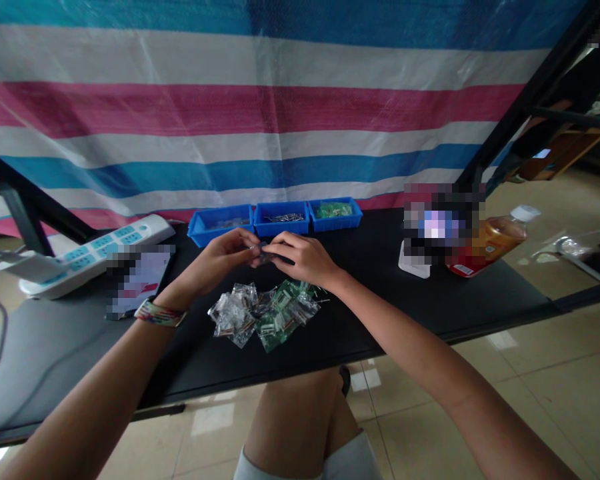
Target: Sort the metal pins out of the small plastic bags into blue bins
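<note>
Just in front of the blue bins, my left hand (233, 257) and my right hand (303, 257) meet with fingers pinched on a small clear plastic bag (264, 255). What the bag contains is too small to make out. Below my hands on the black table lies a pile of small clear bags (235, 313) with tiny parts inside. Touching it on the right are bags with green circuit boards (283, 317), and thin metal pins (324, 300) stick out at that edge.
Behind my hands stand a blue bin with flat parts (220, 233), one with metal pins (283, 227) and one with green boards (335, 217). A power strip (105, 253) and a phone (143, 280) lie left. A drink bottle (495, 240) and a white case (414, 260) are right.
</note>
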`<action>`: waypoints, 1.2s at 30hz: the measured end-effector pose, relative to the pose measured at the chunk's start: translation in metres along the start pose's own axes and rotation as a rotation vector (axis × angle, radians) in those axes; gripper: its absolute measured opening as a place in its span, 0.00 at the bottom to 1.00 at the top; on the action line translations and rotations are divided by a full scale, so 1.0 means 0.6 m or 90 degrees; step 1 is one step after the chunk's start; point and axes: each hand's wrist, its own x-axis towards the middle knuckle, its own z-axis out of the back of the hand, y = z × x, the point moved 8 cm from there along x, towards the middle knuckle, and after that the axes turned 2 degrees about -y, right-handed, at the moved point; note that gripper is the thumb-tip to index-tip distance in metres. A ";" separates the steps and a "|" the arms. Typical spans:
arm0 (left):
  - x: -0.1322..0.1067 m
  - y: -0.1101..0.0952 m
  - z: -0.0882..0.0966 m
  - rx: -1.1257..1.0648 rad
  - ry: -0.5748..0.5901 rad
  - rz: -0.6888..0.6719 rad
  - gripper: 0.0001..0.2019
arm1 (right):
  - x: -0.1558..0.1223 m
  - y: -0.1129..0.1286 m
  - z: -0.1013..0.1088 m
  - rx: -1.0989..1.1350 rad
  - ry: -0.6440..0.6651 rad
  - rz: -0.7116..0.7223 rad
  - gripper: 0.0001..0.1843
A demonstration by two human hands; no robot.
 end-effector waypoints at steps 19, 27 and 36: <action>-0.032 -0.061 -0.031 0.416 -0.049 -0.358 0.09 | -0.001 -0.072 -0.025 0.568 -0.116 -0.297 0.19; -0.039 -0.059 -0.031 0.462 -0.057 -0.363 0.10 | 0.001 -0.058 -0.031 0.599 -0.052 -0.298 0.17; -0.021 -0.023 -0.018 0.202 -0.085 -0.218 0.20 | -0.002 -0.049 -0.020 0.547 -0.095 -0.306 0.16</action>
